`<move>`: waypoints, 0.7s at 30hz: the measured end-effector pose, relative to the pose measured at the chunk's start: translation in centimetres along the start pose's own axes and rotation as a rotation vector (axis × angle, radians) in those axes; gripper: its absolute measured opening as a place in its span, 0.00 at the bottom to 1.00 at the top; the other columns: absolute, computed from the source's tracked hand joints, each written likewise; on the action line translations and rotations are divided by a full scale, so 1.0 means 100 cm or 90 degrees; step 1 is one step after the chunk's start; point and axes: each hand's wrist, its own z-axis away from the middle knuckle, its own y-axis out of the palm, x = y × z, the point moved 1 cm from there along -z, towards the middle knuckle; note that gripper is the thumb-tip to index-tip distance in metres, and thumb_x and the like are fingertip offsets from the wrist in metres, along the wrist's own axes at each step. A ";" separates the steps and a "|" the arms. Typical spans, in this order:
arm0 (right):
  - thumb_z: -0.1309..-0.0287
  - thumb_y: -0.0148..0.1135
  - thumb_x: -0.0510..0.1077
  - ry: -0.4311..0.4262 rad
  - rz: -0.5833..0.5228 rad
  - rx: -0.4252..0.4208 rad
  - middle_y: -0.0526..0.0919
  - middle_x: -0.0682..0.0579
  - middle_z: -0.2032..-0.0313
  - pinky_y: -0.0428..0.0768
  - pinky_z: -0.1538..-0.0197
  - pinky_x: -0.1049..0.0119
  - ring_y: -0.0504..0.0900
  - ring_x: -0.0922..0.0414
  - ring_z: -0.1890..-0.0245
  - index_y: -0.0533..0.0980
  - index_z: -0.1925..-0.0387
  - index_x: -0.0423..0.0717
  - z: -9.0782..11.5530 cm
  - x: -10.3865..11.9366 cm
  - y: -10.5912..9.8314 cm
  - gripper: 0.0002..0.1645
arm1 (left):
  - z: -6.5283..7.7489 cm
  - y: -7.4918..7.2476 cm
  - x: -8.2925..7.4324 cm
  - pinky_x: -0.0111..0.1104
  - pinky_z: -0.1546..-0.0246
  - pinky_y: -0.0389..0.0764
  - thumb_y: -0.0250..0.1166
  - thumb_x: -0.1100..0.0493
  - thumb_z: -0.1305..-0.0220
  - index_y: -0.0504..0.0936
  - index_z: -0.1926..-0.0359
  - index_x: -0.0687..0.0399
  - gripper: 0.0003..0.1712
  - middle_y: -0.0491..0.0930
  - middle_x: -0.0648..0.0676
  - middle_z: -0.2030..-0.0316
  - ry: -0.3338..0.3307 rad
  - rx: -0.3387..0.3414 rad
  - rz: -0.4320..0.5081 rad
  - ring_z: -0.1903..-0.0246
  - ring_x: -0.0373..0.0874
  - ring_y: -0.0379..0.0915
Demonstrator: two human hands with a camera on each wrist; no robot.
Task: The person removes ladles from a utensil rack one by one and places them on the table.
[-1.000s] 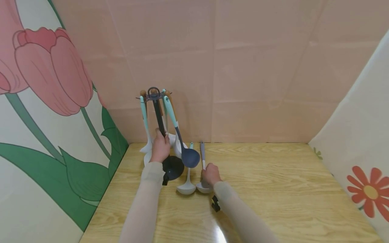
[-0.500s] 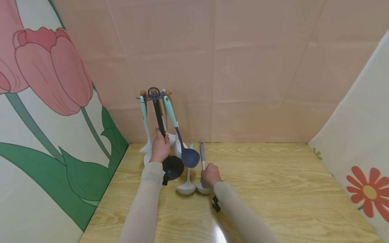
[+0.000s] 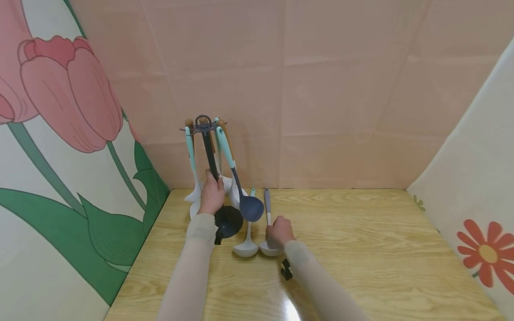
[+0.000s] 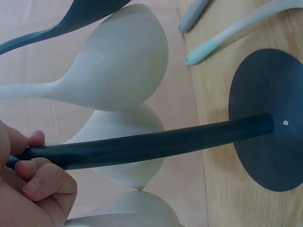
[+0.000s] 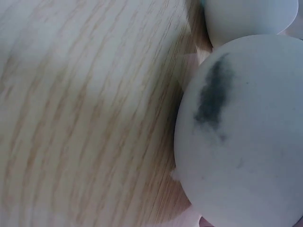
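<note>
The right hand [image 3: 281,229], at lower centre of the frame, has its fingers curled round the purple-handled ladle [image 3: 267,205]. This one and the turquoise-handled ladle [image 3: 246,248] beside it lie on the bench [image 3: 361,249], not on the rack [image 3: 209,154]. Farther, left of centre, the left hand [image 3: 212,194] grips the rack's post; the dark blue ladle [image 3: 251,208] and several others already hang there. Since one second ago, almost nothing differs.

— How many ladles [image 3: 246,249] do we count on the worktop [image 3: 381,249]?
— Two, and we see one stand [image 3: 209,151].
— What can we tally hanging there?
— At least three mint handles [image 3: 226,149] and three brown handles [image 3: 222,123].
— Then we add one left hand [image 3: 212,194] and one right hand [image 3: 280,231].
</note>
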 end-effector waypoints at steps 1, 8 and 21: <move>0.46 0.64 0.39 0.005 -0.002 0.001 0.81 0.44 0.76 0.82 0.70 0.60 0.83 0.51 0.74 0.77 0.73 0.36 0.001 0.001 -0.001 0.08 | 0.000 0.000 -0.001 0.52 0.56 0.76 0.47 0.61 0.22 0.59 0.40 0.61 0.16 0.78 0.68 0.61 0.000 0.000 -0.001 0.60 0.62 0.78; 0.40 0.61 0.40 -0.025 -0.029 -0.039 0.83 0.37 0.61 0.84 0.60 0.55 0.84 0.47 0.62 0.76 0.54 0.30 0.001 0.007 -0.009 0.17 | 0.000 -0.002 -0.004 0.52 0.55 0.76 0.47 0.60 0.22 0.58 0.39 0.62 0.17 0.78 0.70 0.59 -0.003 0.006 0.000 0.59 0.63 0.78; 0.43 0.60 0.34 -0.143 -0.073 -0.131 0.80 0.45 0.70 0.77 0.69 0.62 0.78 0.53 0.72 0.73 0.51 0.32 0.003 0.031 -0.024 0.18 | 0.001 -0.001 -0.002 0.53 0.52 0.77 0.46 0.60 0.22 0.57 0.38 0.63 0.18 0.78 0.70 0.55 -0.007 0.013 0.007 0.55 0.62 0.78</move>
